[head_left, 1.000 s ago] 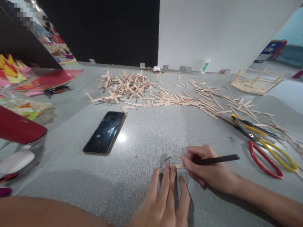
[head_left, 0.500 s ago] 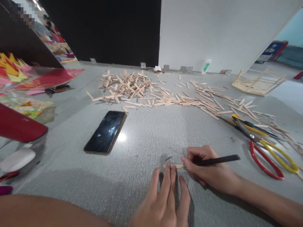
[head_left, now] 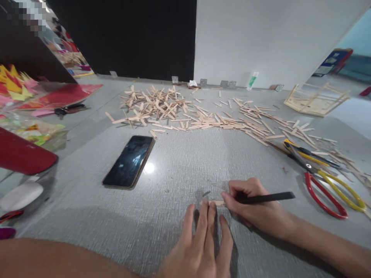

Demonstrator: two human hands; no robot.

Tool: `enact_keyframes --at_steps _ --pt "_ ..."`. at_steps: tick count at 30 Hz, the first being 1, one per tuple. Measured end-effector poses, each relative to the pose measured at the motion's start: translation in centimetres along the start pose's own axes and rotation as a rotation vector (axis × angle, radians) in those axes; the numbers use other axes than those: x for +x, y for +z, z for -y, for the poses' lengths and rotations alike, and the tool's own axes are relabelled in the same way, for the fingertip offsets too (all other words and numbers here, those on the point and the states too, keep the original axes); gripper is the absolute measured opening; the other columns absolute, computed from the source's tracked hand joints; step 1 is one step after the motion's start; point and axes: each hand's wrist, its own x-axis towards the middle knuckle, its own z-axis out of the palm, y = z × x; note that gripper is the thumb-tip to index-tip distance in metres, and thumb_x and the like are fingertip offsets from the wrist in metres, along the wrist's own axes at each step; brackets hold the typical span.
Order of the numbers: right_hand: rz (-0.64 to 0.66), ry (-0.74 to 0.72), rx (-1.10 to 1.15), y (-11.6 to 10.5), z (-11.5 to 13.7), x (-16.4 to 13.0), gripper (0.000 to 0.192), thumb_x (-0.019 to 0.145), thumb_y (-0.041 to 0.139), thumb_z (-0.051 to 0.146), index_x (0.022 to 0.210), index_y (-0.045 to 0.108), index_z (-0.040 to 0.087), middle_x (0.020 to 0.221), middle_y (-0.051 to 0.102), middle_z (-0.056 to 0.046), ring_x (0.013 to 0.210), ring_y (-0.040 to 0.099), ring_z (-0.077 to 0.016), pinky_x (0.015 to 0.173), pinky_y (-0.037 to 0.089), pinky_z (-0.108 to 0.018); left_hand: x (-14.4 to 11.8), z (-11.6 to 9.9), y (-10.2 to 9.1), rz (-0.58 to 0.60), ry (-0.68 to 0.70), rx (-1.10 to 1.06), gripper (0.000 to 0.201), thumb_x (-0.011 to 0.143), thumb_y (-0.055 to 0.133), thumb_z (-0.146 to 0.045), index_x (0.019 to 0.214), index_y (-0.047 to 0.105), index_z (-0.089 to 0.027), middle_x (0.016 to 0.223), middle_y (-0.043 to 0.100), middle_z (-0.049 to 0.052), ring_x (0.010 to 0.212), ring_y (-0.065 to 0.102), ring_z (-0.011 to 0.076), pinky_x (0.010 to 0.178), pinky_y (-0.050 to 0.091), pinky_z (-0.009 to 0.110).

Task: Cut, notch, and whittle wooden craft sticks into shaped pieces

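My left hand (head_left: 199,239) lies palm down on the grey table with its fingers stretched out. Two of its fingertips press on a small flat wooden stick (head_left: 218,203). From the right, my right hand (head_left: 251,200) pinches a slim black pen-shaped tool (head_left: 269,197) in a writing grip. That hand rests at the stick's right end, and my fingers hide the tool's tip. A thin dark sliver (head_left: 206,194) lies just beyond the stick.
A phone (head_left: 129,162) lies left of centre. Farther back spread piles of wooden sticks (head_left: 159,104). At right are red-and-yellow-handled scissors (head_left: 308,166), a yellow cutter (head_left: 307,154) and a stick frame (head_left: 317,100). A glue tube (head_left: 252,81) stands by the board.
The black tool tilts very slightly differently in my right hand. My left hand stays in place on the stick.
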Motion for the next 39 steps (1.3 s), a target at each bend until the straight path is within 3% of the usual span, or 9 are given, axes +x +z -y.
enact_keyframes --at_steps 23,39 --pt "-0.026 0.017 0.035 0.0 -0.7 0.1 0.042 0.098 0.061 0.033 0.061 0.046 0.022 0.043 0.048 0.008 0.031 0.045 -0.005 0.034 0.033 -0.015 0.0 -0.1 0.4 0.016 0.0 0.012 0.035 0.097 0.055 -0.021 0.127 0.063 -0.005 0.123 0.077 0.023 0.122 0.071 0.0379 0.109 0.039 0.055" --pt "-0.045 -0.01 0.022 0.0 -0.9 -0.3 0.046 0.103 0.058 0.035 0.061 0.045 0.022 0.042 0.049 0.008 0.032 0.045 -0.0047 0.035 0.032 -0.015 0.1 0.0 0.1 -0.014 0.01 -0.011 0.037 0.098 0.046 -0.022 0.125 0.063 -0.004 0.119 0.077 0.024 0.115 0.074 0.0388 0.106 0.039 0.057"
